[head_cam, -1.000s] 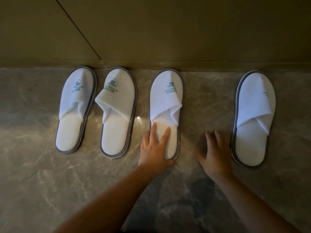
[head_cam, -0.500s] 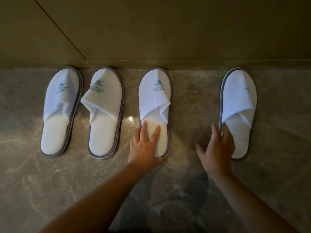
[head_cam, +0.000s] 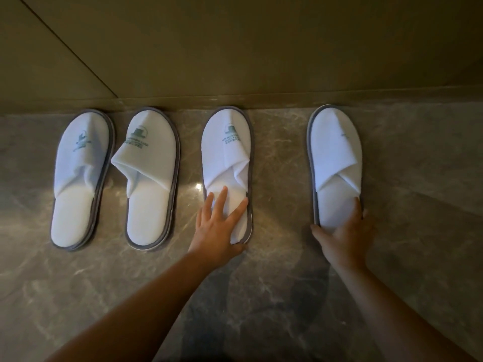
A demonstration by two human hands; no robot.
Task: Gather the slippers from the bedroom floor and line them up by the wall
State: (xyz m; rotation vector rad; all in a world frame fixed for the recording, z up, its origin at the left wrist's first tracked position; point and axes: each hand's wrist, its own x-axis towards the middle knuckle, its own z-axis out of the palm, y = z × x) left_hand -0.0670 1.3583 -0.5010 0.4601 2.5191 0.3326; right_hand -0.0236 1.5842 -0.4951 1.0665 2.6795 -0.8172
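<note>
Several white slippers with grey soles lie on the marble floor, toes at the wall. The leftmost slipper point(head_cam: 81, 178) and the second slipper point(head_cam: 151, 178) sit close together. My left hand point(head_cam: 218, 226) lies flat on the heel of the third slipper point(head_cam: 226, 163), fingers spread, thumb at its rear edge. Further right, apart from the others, lies the fourth slipper point(head_cam: 335, 158). My right hand point(head_cam: 345, 236) cups its heel, thumb at the left side and fingers along the right side.
A brown wall point(head_cam: 261, 48) with a low skirting runs across the top. Grey veined marble floor point(head_cam: 261, 296) fills the rest. A wide gap of floor point(head_cam: 279, 165) separates the third and fourth slippers.
My right hand went from the floor left of the fourth slipper to gripping its heel, and the slipper now lies straighter. My left hand stayed on the third slipper.
</note>
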